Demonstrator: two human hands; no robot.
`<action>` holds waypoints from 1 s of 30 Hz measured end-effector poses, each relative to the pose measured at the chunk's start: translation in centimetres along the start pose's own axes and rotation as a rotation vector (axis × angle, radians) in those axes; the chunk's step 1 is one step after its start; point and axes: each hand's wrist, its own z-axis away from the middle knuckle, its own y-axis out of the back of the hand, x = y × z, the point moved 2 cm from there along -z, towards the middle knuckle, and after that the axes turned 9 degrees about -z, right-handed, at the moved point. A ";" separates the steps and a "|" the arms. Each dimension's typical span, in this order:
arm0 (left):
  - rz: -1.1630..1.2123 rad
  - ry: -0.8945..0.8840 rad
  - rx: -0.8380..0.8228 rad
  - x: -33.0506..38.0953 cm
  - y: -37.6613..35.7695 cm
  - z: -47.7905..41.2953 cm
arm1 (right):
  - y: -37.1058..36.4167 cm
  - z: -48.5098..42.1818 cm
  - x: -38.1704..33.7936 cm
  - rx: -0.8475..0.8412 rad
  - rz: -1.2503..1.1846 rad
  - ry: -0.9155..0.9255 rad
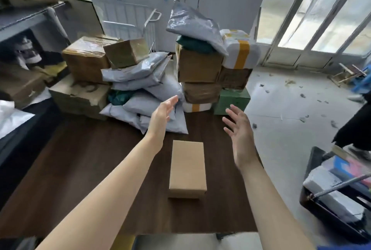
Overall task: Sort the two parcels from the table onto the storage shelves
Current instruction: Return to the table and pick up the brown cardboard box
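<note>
A plain brown cardboard parcel [187,169] lies lengthwise on the dark wooden table [90,179], in front of me. My left hand [162,117] is stretched out flat above the table, beyond the parcel's far left corner, fingers apart and empty. My right hand [240,135] hovers to the parcel's right, fingers spread, holding nothing. Both hands point toward the pile at the table's far end, where grey poly mailers [148,97] lie heaped beside stacked cardboard boxes [198,67]. A metal storage shelf [26,20] with boxes stands at the left.
A green box [230,103] and a white parcel with yellow tape [241,52] sit in the stack at the right. More cartons [86,61] are piled at the back left. A cart with parcels [337,191] stands at the right, and a person's leg [355,127] is beside it.
</note>
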 end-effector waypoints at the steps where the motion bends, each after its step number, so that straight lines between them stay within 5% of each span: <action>1: -0.013 0.043 0.001 -2.0 0.1 -1.4 | 0.4 -1.0 2.3 0.027 0.013 -0.056; 11: -0.049 0.649 0.020 -22.3 0.9 -4.1 | 3.9 -2.8 21.7 0.218 0.081 -0.557; 20: 0.020 0.881 0.044 -23.3 -2.2 -3.4 | 3.3 -2.1 26.6 0.081 -0.005 -0.823; 24: 0.099 0.870 -0.001 -21.9 -3.2 -3.6 | 3.7 -2.0 27.3 -0.001 -0.093 -0.887; 30: 0.016 0.562 -0.053 -14.5 -4.2 -7.0 | 1.7 -6.4 17.7 -0.081 -0.089 -0.584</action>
